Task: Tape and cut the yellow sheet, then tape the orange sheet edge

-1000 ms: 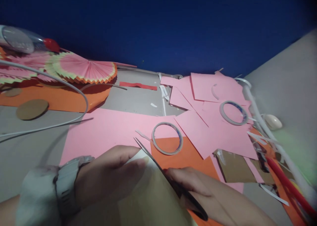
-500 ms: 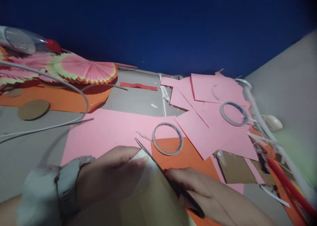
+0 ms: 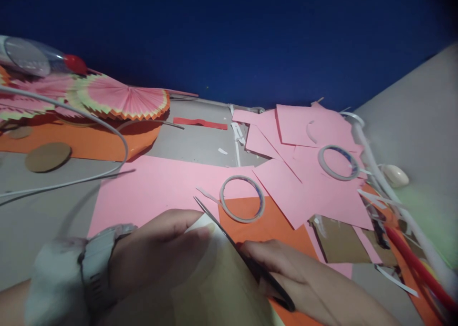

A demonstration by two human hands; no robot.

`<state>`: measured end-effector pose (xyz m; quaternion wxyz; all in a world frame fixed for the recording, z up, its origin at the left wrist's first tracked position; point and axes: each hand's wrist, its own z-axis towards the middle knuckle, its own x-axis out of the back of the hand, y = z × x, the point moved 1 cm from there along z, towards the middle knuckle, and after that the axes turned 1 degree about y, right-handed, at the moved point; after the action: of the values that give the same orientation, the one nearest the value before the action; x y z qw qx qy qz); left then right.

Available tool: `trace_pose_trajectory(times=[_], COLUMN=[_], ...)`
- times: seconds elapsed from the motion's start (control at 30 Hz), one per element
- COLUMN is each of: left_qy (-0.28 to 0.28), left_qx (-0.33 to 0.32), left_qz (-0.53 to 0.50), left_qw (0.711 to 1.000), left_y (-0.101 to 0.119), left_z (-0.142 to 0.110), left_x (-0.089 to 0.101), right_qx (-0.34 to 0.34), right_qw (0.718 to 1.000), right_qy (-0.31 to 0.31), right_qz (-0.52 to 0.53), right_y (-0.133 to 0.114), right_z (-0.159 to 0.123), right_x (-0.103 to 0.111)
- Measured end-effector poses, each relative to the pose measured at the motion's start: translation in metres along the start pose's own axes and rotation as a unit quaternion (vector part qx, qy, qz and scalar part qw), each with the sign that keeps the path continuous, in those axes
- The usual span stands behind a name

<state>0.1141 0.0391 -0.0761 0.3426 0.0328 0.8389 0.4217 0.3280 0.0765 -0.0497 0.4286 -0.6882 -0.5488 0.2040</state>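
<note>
While my left hand (image 3: 157,254) pinches the pale paper (image 3: 222,283) above the tabletop (image 3: 200,147) and my right hand (image 3: 286,269) grips scissors (image 3: 275,288) along its edge, I judge trimming under way but cannot tell how much remains.

The scissors (image 3: 268,279) in the right hand (image 3: 286,264) have closed further: a second ago the two blade tips show a small gap beside the paper (image 3: 202,221), and now they lie almost together. The lower end of the black handle (image 3: 288,301) has drawn in too, sitting a little farther left than before, with most of that shift in the first half-second.
</note>
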Motion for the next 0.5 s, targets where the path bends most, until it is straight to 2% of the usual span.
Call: trace_pose_trajectory(times=[0.07,0.17,0.5], left_qy=[-0.02,-0.012,0.031], left_qx=[-0.01,-0.028,-0.044], left_qz=[-0.032,-0.043,0.056], left_qw=[0.999,0.999,0.997], left_y=[-0.0002,-0.0005,-0.0002], left_z=[-0.0001,-0.0018,-0.0041], left_x=[0.0007,0.0028,0.0039], right_qx=[-0.001,-0.004,-0.008], right_qw=[1.0,1.0,1.0], right_qy=[-0.001,0.009,-0.012], right_qz=[0.0,-0.001,-0.024], right_y=[-0.0004,0.0006,-0.0039], right_z=[0.0002,-0.0005,-0.002], right_x=[0.0006,0.0004,0.0031])
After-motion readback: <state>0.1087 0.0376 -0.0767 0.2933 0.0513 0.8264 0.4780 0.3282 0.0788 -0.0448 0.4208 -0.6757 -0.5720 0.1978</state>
